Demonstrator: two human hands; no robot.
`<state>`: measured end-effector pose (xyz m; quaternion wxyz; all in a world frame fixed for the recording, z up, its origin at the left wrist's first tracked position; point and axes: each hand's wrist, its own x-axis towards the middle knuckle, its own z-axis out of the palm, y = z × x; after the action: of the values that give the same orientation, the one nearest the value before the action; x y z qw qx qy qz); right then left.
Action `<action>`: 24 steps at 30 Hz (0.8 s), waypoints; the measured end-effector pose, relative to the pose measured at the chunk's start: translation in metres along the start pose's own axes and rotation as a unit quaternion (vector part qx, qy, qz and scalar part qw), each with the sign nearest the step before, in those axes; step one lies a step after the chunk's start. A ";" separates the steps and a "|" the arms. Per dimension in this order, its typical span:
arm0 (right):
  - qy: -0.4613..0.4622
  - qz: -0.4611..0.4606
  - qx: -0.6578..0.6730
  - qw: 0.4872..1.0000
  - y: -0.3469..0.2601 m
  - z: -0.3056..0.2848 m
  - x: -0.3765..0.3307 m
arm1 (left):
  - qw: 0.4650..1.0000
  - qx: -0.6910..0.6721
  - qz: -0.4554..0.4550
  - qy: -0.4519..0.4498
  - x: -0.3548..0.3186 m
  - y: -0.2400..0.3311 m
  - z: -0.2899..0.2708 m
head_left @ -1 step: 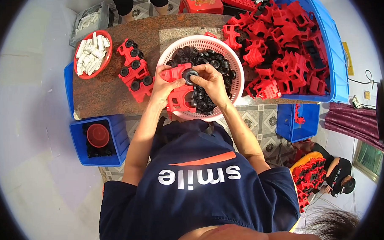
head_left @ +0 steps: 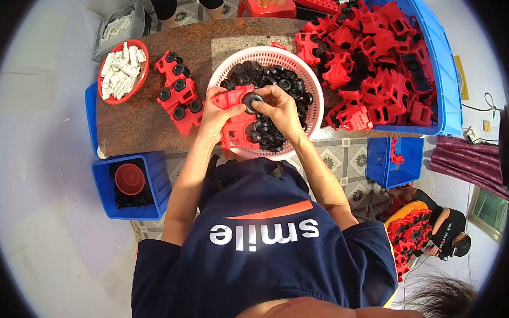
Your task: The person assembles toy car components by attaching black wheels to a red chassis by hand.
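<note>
My left hand (head_left: 215, 116) grips a red plastic toy truck body (head_left: 240, 131) by its left side, the thumb lying across it. Against the right edge of that body my right hand (head_left: 279, 109) pinches a black toy wheel (head_left: 252, 102) between thumb and fingers. My left thumb tip also touches or nearly touches the wheel. Both hands are over a pink perforated basket (head_left: 313, 78) heaped with loose black wheels (head_left: 271, 77). Whether the wheel sits on an axle cannot be made out.
Red truck bodies with wheels (head_left: 179, 94) lie left of the basket. A red dish (head_left: 145, 70) holds white pieces. At the right, a tipped blue bin (head_left: 448, 90) spills red bodies (head_left: 377, 59). Blue crates (head_left: 161, 184) stand below the table. Another person (head_left: 450, 225) sits lower right.
</note>
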<state>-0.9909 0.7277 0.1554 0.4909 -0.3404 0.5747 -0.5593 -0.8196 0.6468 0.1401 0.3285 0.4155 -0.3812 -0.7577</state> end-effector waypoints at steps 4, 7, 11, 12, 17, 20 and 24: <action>-0.057 0.035 -0.104 0.992 0.003 -0.011 -0.004 | 0.997 -0.028 -0.054 -0.042 -0.008 -0.009 -0.012; -0.156 0.128 0.081 0.976 0.012 -0.015 -0.014 | 0.991 -0.051 -0.109 -0.058 -0.023 -0.022 -0.015; -0.156 0.148 0.091 0.972 0.021 -0.012 -0.024 | 0.996 0.012 -0.071 -0.058 -0.049 -0.032 -0.005; -0.144 0.140 0.083 0.976 0.015 -0.010 -0.027 | 0.996 0.012 -0.071 -0.056 -0.051 -0.030 -0.002; -0.178 0.139 0.073 0.972 0.020 -0.011 -0.026 | 0.995 -0.027 -0.093 -0.031 -0.060 -0.028 -0.001; -0.293 0.127 0.078 0.944 0.054 -0.026 0.032 | 0.994 0.030 -0.083 0.065 -0.059 -0.032 -0.001; 0.163 0.021 -0.376 0.912 0.126 -0.019 0.148 | 0.989 -0.076 -0.086 0.094 -0.048 -0.028 0.003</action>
<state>-1.0312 0.6127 0.0030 0.2379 -0.3920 0.8216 -0.3388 -0.8060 0.7005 0.1356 0.3268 0.4901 -0.2529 -0.7675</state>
